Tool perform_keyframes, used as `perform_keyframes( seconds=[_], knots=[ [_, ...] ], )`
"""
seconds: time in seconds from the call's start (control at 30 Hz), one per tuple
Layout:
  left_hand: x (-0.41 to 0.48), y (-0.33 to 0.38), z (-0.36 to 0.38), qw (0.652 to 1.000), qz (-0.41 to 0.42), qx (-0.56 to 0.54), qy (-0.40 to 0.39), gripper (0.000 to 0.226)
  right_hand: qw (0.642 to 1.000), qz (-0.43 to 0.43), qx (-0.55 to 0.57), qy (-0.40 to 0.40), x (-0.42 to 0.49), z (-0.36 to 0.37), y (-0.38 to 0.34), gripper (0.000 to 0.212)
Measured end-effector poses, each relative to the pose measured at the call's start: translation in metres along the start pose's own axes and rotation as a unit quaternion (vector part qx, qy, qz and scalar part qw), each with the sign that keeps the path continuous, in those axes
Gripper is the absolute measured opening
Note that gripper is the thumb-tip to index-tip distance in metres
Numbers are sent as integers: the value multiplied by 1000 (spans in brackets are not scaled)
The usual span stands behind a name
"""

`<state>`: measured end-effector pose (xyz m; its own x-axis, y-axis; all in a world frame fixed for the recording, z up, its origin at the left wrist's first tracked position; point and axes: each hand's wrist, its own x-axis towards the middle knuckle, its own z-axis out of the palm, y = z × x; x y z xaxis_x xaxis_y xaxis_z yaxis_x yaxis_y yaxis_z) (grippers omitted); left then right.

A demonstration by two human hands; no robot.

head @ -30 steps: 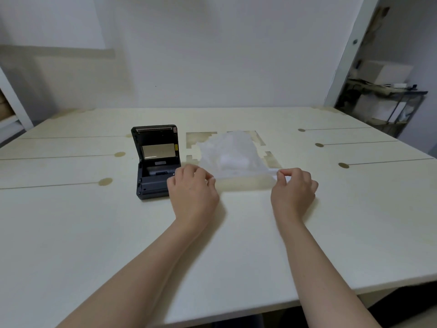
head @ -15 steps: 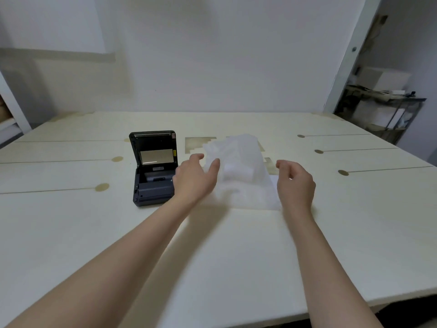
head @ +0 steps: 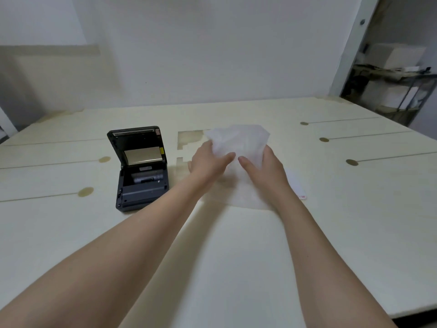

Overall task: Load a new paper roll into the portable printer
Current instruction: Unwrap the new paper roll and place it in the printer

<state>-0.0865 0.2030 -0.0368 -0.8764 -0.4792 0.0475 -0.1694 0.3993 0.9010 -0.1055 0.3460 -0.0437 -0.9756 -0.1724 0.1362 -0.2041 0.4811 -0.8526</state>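
Note:
A dark grey portable printer stands on the pale table left of centre, its lid raised and the paper bay showing. To its right a translucent white plastic bag is lifted off the table; the paper roll inside it is hidden by the film and my fingers. My left hand grips the bag's left side and my right hand grips its right side, thumbs nearly touching at the middle. The bag's lower flap trails on the table under my right wrist.
A small white card with a red mark lies on the table just right of my right wrist. Brown round marks and slots dot the tabletop. Shelving with boxes stands beyond the table's far right corner.
Both hands left the bag's near edge, reached forward and closed around the bag's upper part, lifting it. The card to the right has come into sight.

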Motion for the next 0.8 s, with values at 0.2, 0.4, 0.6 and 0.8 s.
perform_keyframes(
  seconds=[0.2,0.4,0.6,0.8],
  knots=[
    [-1,7,0,994,64,-40,74,36,997,-18,43,68,-1,-6,-4,48],
    [0,24,-8,986,59,-124,100,13,989,-103,84,69,-6,-8,0,94],
    [1,20,-3,995,47,-71,48,49,982,-174,44,55,-5,-3,5,59],
    [-13,-3,-18,970,233,54,32,13,998,-51,2,46,-5,-1,5,39]
  ],
)
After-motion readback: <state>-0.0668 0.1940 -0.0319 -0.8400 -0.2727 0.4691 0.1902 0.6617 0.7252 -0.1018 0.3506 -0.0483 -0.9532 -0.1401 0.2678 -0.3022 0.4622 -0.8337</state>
